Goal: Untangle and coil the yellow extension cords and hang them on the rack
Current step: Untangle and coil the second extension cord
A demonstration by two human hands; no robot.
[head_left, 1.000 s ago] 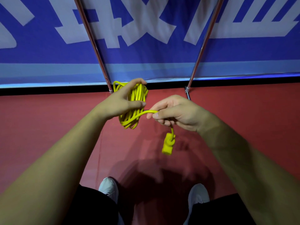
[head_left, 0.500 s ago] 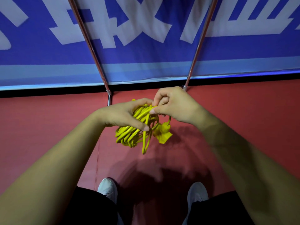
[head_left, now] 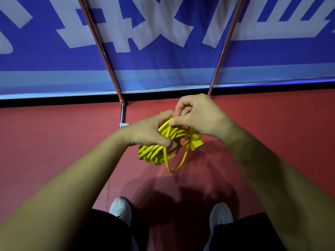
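Left hand (head_left: 150, 131) wraps tight around the yellow cord bundle (head_left: 159, 151), right hand (head_left: 197, 116) pinches one strand on top, plug (head_left: 196, 144) dangling beside.

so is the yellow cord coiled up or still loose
Mostly coiled: the yellow extension cord sits bundled in the left hand, one loop hanging free, while the right hand pinches a strand.

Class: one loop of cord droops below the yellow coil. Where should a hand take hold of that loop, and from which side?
Probably at the loop's bottom bend, coming from below on the person's near side. It hangs clear of the coil there, over bare red floor, while the left hand and right hand crowd the top.
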